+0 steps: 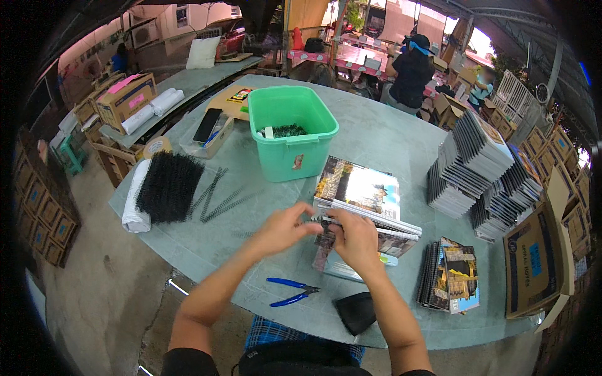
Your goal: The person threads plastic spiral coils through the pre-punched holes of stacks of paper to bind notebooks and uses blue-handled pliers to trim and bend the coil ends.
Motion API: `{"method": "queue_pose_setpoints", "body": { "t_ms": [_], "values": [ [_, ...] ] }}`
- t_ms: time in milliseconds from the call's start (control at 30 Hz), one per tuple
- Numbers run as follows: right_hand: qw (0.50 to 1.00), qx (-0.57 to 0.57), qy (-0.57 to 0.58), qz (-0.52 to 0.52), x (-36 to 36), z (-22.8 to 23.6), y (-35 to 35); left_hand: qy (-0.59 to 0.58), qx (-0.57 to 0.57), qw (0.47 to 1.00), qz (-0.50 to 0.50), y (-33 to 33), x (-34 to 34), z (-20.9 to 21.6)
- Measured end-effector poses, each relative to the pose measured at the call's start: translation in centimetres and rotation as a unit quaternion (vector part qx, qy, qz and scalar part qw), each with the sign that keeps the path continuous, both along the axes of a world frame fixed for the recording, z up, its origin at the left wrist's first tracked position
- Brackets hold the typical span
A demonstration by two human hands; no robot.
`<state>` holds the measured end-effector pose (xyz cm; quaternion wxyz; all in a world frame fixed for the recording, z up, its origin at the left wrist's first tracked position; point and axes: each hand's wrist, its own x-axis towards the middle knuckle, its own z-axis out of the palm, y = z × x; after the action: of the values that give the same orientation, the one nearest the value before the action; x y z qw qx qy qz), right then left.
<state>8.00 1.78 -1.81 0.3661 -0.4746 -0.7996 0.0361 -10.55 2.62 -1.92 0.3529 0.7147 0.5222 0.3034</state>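
My right hand (354, 241) grips the upper edge of a notebook (395, 241) that stands tilted on the table, its pages toward the far side. Close by on the left, my left hand (285, 230) is slightly blurred, thumb and fingers curved and apart near the notebook's left end. Whether a thin coil lies between them is hard to make out. Just beyond lie notebooks with printed covers (357, 187). Loose black spiral coils (222, 203) rest to the left, beside a thick bundle of coils (168, 188). Blue-handled cutting pliers (293, 292) lie nearer me.
A green bin (293, 160) with black scraps stands behind my hands. A black pouch-like item (355, 313) lies near the front edge. Notebook stacks (467, 163), a smaller pile (448, 276) and an open carton (533, 263) are at right. A phone (207, 125) sits back left; people are beyond.
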Motion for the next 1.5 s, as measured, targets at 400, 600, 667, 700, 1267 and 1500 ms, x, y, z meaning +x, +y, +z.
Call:
{"method": "queue_pose_setpoints", "body": {
  "t_ms": [400, 600, 667, 700, 1267, 1500],
  "values": [
    [0.998, -0.068, 0.010, 0.005, 0.0, 0.2, 0.4, 0.067, 0.278, 0.958, 0.001, -0.1, -0.1, 0.9],
    [0.995, -0.062, -0.056, 0.055, 0.6, 0.8, 0.2, -0.008, 0.132, 0.991, -0.017, 0.4, -0.7, -0.1],
    [0.995, -0.052, -0.057, 0.057, 0.9, 0.6, 0.3, 0.055, 0.133, 0.987, -0.067, 0.8, -1.4, -0.4],
    [0.995, -0.053, -0.063, 0.055, 0.9, 0.6, 0.3, 0.087, 0.133, 0.983, -0.091, 0.8, -1.6, -0.4],
    [0.998, -0.046, 0.017, 0.036, 0.6, 0.2, 0.7, -0.014, 0.299, 0.954, -0.010, -1.5, 2.7, 0.0],
    [0.997, -0.036, 0.062, 0.022, 0.4, 0.4, -0.3, 0.155, 0.211, 0.943, -0.206, -5.4, 4.3, -7.4]
  ]
}}
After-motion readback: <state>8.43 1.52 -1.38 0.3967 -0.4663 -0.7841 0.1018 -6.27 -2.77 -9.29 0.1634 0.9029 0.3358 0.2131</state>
